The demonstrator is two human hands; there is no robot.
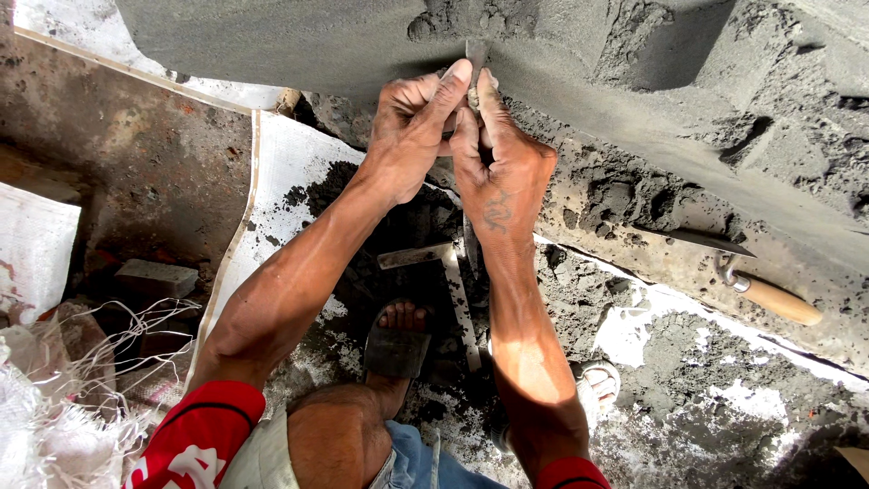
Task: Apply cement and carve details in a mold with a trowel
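Left hand [412, 127] and right hand [496, 163] pinch a metal strip [475, 54] against mortar [561, 81].

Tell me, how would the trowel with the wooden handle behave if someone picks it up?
The trowel probably stays stiff, since its blade looks like flat metal. Its smooth rounded handle may feel gritty from the wet grey mortar nearby. It lies flat, so rolling seems unlikely.

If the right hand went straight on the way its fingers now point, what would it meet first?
The right hand points up at the grey plastered wall. Its fingers are already at a thin metal strip against that wet plaster, so it would probably meet strip and wall at once; depth is unclear.
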